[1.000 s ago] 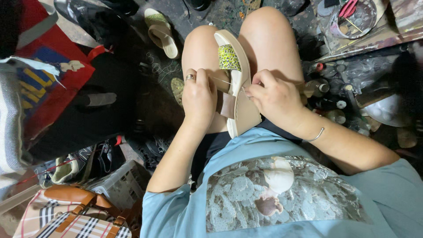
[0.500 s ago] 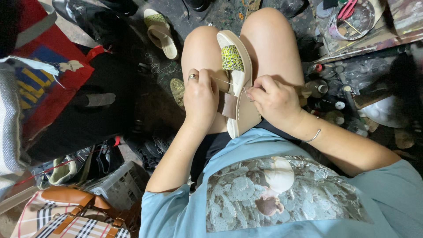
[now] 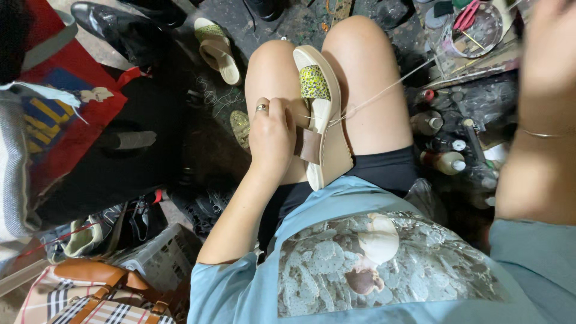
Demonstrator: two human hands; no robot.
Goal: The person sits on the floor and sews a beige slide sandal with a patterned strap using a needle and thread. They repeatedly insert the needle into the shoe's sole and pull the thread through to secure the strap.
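1. Sandal (image 3: pixel 324 129): a cream wedge with a green-yellow patterned band and a brown strap, lying between the person's bare knees on their lap, sole edge facing right.
2. Big change from a moment ago: the right hand (image 3: pixel 555 42) was down at the sandal's edge with the left, and now it's swung way up to the top right corner, pulling a pale thread (image 3: pixel 390 87) tight from the sole. To me that reads as a stitch being drawn through.
3. The right hand is blurry and half out of frame, so I can't tell exactly how the fingers are pinching the thread.
4. The left hand (image 3: pixel 273 135), ring on one finger, hasn't budged; it's closed around the sandal's strap side, pinning it to the thigh.
5. Surroundings: dark, grimy floor. The matching sandal (image 3: pixel 217 49) lies near the left knee, black shoes (image 3: pixel 120 21) beyond it, little glue bottles (image 3: pixel 441 141) by the right leg, a plaid bag (image 3: pixel 90 297) bottom left.
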